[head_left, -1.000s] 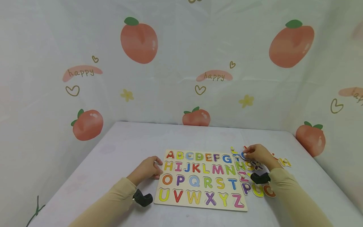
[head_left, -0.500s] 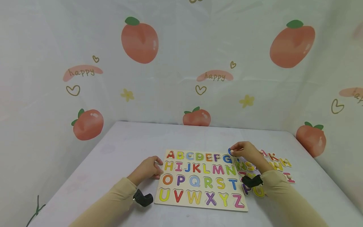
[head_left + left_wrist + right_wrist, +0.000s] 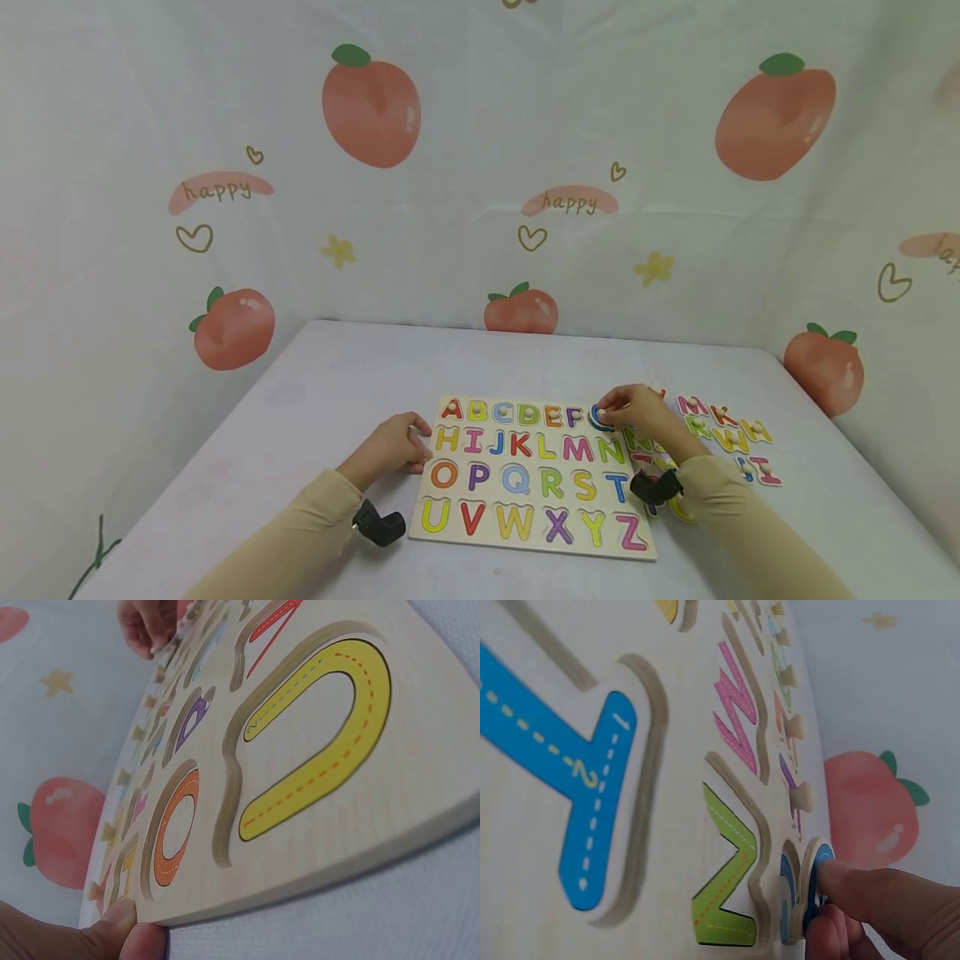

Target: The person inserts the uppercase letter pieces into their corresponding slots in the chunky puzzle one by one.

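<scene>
A wooden alphabet puzzle board (image 3: 491, 497) lies on the table. My left hand (image 3: 393, 442) pinches its left edge; the left wrist view shows the thumb (image 3: 118, 913) at the edge beside the orange O recess. My right hand (image 3: 637, 410) pinches a blue letter G piece (image 3: 821, 874), tilted over the G recess (image 3: 787, 892) at the right end of the top row. Knobbed pieces from A (image 3: 452, 408) to F (image 3: 573, 417) sit in that row. The three lower rows show bare printed recesses, such as the yellow U (image 3: 367, 705).
Several loose knobbed letters lie right of the board, among them a pink M (image 3: 693, 406), a red K (image 3: 723, 415), a yellow H (image 3: 757, 430) and a pink I (image 3: 765, 472). The right forearm partly covers others. A fruit-print cloth (image 3: 450, 250) hangs behind the table.
My right hand has carried the blue G from the loose pieces, leftward past the board's top right corner, then down onto the G recess. The left hand stays on the board's edge.
</scene>
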A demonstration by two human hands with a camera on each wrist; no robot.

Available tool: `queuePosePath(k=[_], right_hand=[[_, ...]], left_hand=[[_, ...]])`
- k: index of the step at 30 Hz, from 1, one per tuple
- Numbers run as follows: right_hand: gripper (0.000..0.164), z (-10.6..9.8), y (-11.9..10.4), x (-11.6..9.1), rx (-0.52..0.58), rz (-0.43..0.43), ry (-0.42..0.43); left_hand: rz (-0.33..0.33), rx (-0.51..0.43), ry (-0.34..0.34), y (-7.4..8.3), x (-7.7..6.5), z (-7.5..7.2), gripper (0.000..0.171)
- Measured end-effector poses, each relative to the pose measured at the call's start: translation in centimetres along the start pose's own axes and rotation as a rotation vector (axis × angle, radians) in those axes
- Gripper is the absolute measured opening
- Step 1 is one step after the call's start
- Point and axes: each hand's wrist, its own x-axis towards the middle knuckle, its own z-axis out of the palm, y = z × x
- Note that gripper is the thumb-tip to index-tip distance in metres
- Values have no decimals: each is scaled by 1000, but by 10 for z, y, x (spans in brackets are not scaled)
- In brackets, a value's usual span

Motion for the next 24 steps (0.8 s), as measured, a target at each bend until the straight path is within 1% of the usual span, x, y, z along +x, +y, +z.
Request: queuePosePath(k=[7, 14, 24], right_hand=[[18, 2, 0, 1, -11, -2, -46], [14, 3, 0, 4, -42, 40, -46], [13, 4, -7, 3, -91, 47, -50]], left_hand=[[-2, 5, 4, 0, 0, 1, 32], [3, -3, 7, -1, 0, 1, 33], [0, -5, -2, -2, 2, 1, 32]])
